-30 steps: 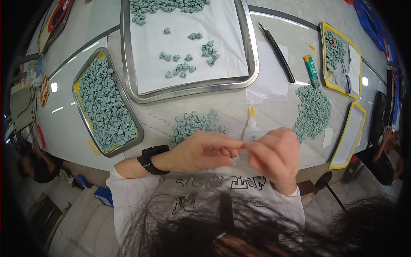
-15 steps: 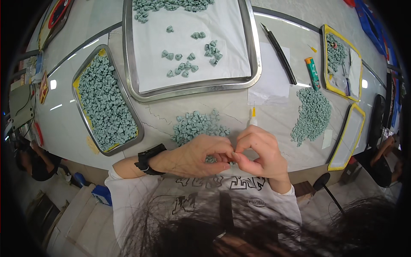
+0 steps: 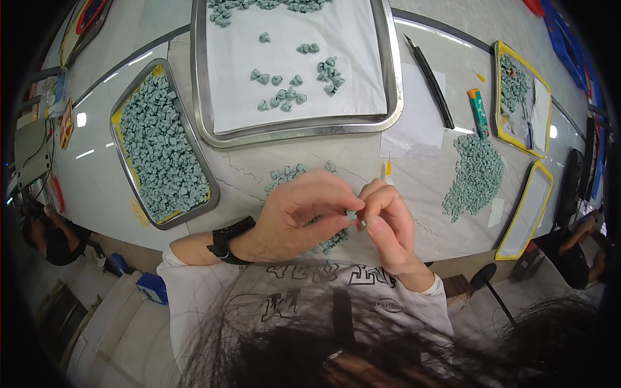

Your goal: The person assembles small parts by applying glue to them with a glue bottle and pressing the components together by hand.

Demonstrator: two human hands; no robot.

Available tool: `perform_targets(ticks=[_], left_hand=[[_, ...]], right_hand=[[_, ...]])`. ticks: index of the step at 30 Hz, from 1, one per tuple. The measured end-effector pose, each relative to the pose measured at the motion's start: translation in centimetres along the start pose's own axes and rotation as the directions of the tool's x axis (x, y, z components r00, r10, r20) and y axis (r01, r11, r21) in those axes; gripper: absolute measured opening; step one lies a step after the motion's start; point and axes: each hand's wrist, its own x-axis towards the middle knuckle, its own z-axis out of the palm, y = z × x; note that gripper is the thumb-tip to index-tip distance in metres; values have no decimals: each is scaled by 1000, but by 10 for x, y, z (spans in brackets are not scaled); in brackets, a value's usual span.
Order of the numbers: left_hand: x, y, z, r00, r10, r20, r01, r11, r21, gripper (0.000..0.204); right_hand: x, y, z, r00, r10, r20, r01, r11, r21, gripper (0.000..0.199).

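- Head view, so that's the only angle here: the hands were bunched together half a second ago, and now they've opened up a bit.
- Left hand [image 3: 294, 216] has a narrow grip, thumb and forefinger pinching a green piece [image 3: 351, 214] above the table [image 3: 427, 200].
- Right hand [image 3: 391, 236] is pinching too, with a tiny pale bit [image 3: 363, 224] at its fingertips, right beside that piece. Can't tell if they touch.
- Left hand has shifted up over the loose pile [image 3: 284, 173], hiding most of it.
- Yellow-tipped bottle [image 3: 388, 169] is mostly covered by the right hand, not held as far as I can see.
- My read: the fiddly two-handed bit isn't finished.
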Motion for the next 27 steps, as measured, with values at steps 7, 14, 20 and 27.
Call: perform_targets(ticks=[7,14,20,27], left_hand=[[-1,-2,1,999,45,-6,-44,998,45,33],[1,-3,-2,996,86,-9,-81,969,234,31],[2,-3,-5,997,74,1,-72,957,283,28],[3,-3,-8,999,-3,-46,9,991,133,25]], right_hand=[[-1,3,-1,999,48,-2,-48,994,-100,5],[1,4,-1,999,11,-42,-19,980,-197,5],[6,3,5,944,-322,-70,217,768,-603,10],[6,1,2,916,-401,-25,282,686,-670,18]])
